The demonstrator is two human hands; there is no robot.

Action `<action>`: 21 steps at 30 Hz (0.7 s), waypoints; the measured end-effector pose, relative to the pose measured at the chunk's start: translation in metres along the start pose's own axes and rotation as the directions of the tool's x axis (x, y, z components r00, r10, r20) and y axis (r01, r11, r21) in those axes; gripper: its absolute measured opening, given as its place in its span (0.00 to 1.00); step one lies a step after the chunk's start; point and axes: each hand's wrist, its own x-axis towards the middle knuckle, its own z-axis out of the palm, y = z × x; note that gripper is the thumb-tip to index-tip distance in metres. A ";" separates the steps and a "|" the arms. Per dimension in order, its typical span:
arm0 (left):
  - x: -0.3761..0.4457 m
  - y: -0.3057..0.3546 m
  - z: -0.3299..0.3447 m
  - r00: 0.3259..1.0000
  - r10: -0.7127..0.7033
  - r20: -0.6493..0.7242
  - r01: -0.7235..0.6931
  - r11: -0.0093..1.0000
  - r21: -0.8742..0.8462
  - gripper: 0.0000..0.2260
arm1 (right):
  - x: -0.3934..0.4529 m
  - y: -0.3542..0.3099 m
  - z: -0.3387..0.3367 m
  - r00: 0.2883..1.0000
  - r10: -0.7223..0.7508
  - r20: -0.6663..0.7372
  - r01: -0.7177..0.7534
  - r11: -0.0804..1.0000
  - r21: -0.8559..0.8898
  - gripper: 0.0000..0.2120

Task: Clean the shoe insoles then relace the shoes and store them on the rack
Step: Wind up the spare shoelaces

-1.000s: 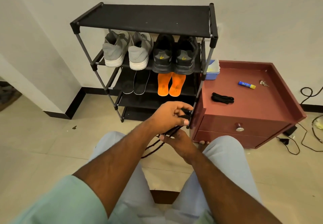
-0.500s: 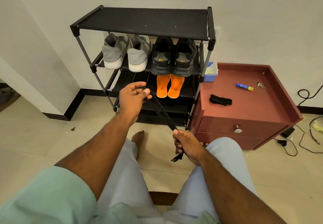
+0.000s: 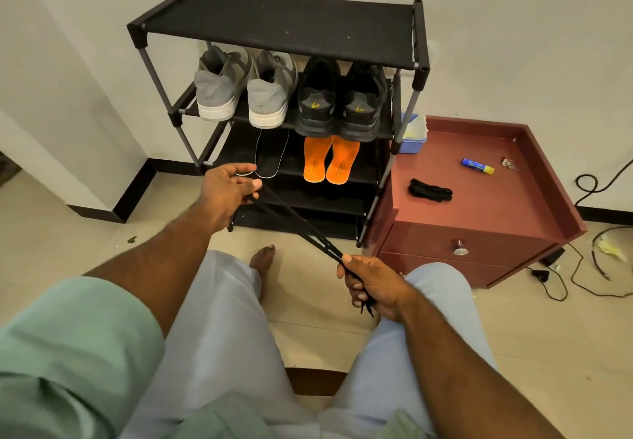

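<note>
A black shoelace is stretched taut between my hands in front of the black shoe rack. My left hand pinches its upper end; my right hand grips the lower end, with the lace tips sticking out below the fist. On the rack's second shelf stand a grey pair of shoes and a black pair of shoes. One shelf lower lie two black insoles and two orange insoles.
A red-brown bedside cabinet stands right of the rack, with a second bundled black lace, a blue glue stick, keys and a blue box on top. Cables trail on the floor at right. My bare foot rests below the rack.
My hands have drawn apart: the left hand rose up and to the left while the right stayed low, pulling the bunched lace out straight.
</note>
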 end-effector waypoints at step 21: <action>-0.094 -0.052 0.100 0.787 -0.158 0.597 0.054 0.980 0.189 0.16 | 0.008 0.003 0.006 0.997 0.078 -0.026 -0.076 0.993 0.090 0.16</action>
